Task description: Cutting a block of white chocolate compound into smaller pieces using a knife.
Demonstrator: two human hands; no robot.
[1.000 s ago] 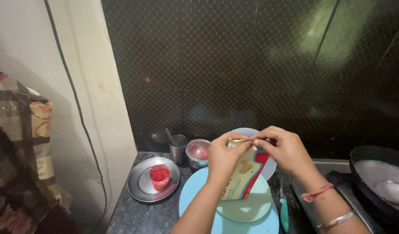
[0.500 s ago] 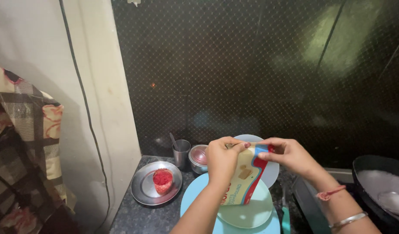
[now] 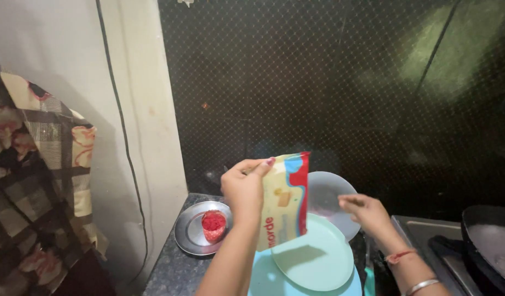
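One hand only, the left hand [image 3: 242, 189], is now clamped on the packet [image 3: 285, 200], raised higher above the plates [image 3: 312, 257]; right hand [image 3: 364, 212] released (fingers loosely apart).

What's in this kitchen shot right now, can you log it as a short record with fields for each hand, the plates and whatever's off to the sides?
left hand: raised, pinching a cream, red and blue packet by its top corner
right hand: open, holding nothing, beside the packet
under the packet: pale green plate on a light blue plate
left side: steel plate holding a small red cup
right edge: dark pan
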